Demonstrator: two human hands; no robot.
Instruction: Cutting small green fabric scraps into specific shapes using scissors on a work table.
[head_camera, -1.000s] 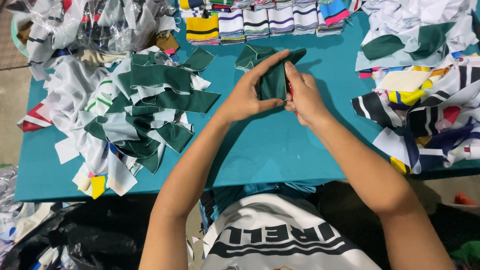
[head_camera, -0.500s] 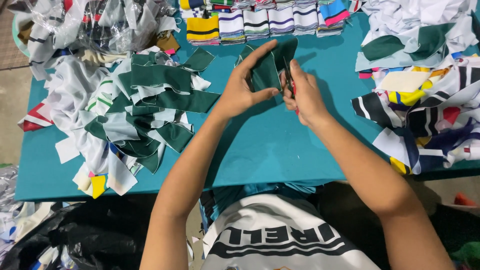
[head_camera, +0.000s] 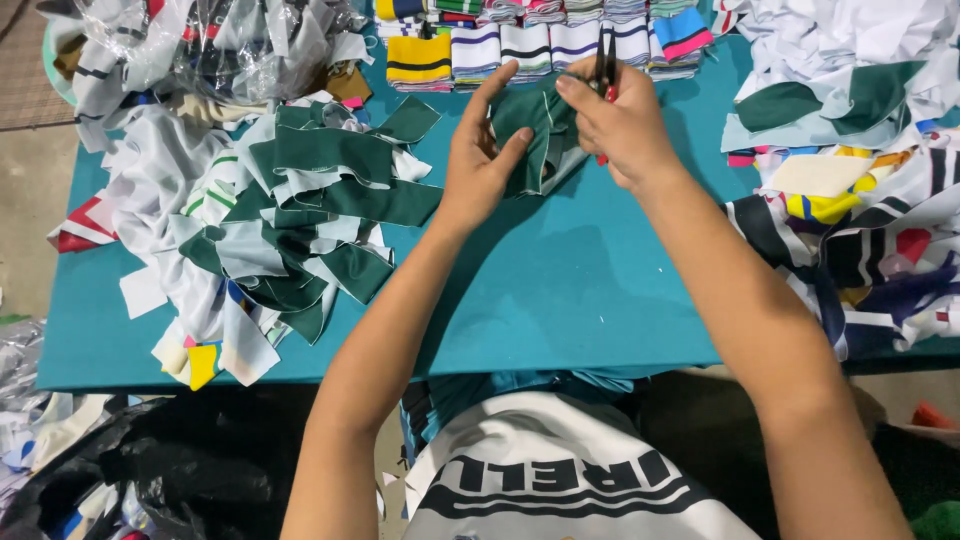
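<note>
My left hand pinches a folded piece of dark green fabric with white edging and holds it above the teal table. My right hand grips small scissors with red handles, whose dark blades point up at the fabric's top right edge. Both hands meet at the far middle of the table, with the fabric between them.
A heap of green and white fabric scraps lies at the left. Mixed coloured scraps are piled at the right. A row of folded striped pieces lines the far edge. Clear plastic wrapping sits at the far left.
Both hands have lifted the green fabric up and away from me. The scissor blades now show above my right hand, and my left fingers have opened out along the cloth.
</note>
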